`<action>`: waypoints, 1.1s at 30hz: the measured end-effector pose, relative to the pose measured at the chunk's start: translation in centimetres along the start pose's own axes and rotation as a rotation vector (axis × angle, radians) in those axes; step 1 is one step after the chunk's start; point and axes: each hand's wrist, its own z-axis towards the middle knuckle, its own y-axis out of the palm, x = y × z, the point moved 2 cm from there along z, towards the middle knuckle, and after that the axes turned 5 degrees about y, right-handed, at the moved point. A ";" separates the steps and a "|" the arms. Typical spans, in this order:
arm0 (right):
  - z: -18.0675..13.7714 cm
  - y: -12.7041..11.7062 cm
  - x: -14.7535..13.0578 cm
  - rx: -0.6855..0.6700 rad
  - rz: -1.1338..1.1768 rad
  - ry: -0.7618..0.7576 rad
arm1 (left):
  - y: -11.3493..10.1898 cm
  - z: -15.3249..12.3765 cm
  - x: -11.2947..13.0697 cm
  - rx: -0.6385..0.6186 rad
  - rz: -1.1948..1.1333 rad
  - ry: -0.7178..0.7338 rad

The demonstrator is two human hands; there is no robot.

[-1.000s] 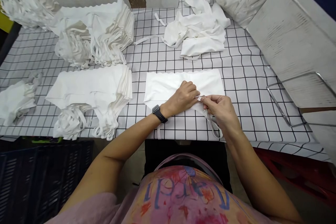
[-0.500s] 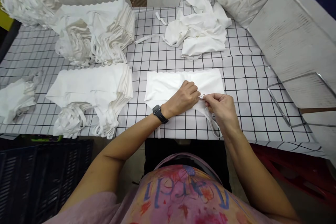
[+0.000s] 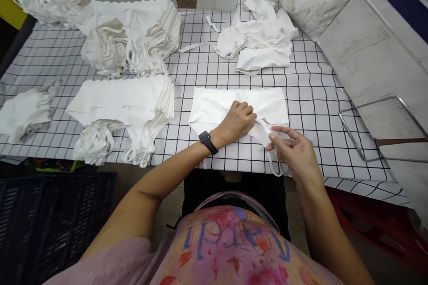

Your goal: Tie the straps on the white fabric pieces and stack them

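White garment (image 3: 214, 103), one, flat near mid front edge of the table (image 3: 312, 93); left hand (image 3: 236, 122), fingers curled upon it, any grip hidden; right hand (image 3: 296, 149), fingers partly spread at a strap (image 3: 265, 125), hold uncertain; strap looped down to that edge; risk: it could snag there, or the garment pucker, if tugged unevenly.

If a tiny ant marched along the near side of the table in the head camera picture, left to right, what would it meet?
Small white cloth bundle → front stack of white garments → black watch → left hand → right hand → metal wire frame.
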 end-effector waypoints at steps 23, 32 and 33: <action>-5.8 12.8 10.4 -0.538 -0.462 -0.358 | -5.4 -21.7 8.1 0.488 -0.517 -0.853; -8.2 11.1 9.5 -0.675 -0.439 -0.295 | -2.3 -20.8 8.9 0.414 -1.206 -0.969; -8.5 10.8 9.5 -0.695 -0.430 -0.275 | -2.2 -20.5 8.8 0.462 -1.243 -0.993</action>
